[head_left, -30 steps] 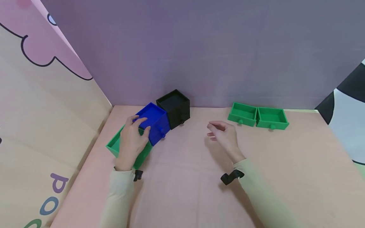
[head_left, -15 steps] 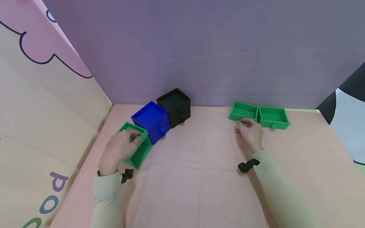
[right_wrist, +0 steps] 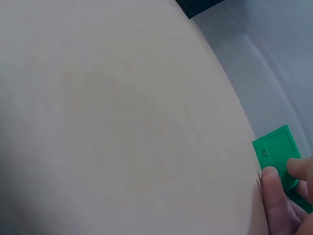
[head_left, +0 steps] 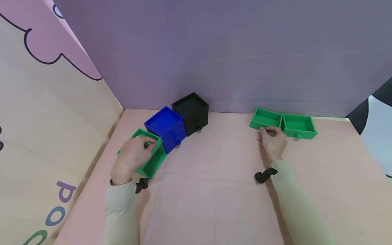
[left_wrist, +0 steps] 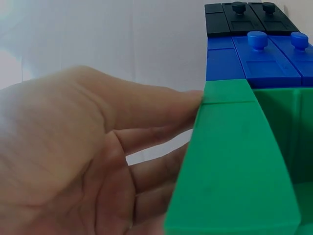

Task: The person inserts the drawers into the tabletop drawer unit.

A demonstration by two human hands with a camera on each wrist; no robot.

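Observation:
At the left, a small green cabinet shell [head_left: 156, 162] stands with its open front facing the table's middle. My left hand [head_left: 131, 156] lies over it and grips its upper wall. In the left wrist view the thumb touches the edge of the green wall [left_wrist: 234, 166], and the other fingertips are hidden behind it. Over at the right, my right hand [head_left: 275, 144] pinches the knob of the left one of two green drawers [head_left: 265, 117]. In the right wrist view, finger and thumb meet at the front of that drawer [right_wrist: 274, 147], which still rests on the table.
Touching the green shell is a blue two-drawer cabinet [head_left: 165, 124], with a black cabinet [head_left: 190, 109] behind it. The second green drawer [head_left: 298, 125] sits right of the first. A grey-purple wall [head_left: 214, 58] rises along the back of the pink-covered table [head_left: 208, 197].
My left hand has shifted from the blue cabinet's edge left and down onto the green shell. My right hand has travelled right to the green drawer's knob and taken hold.

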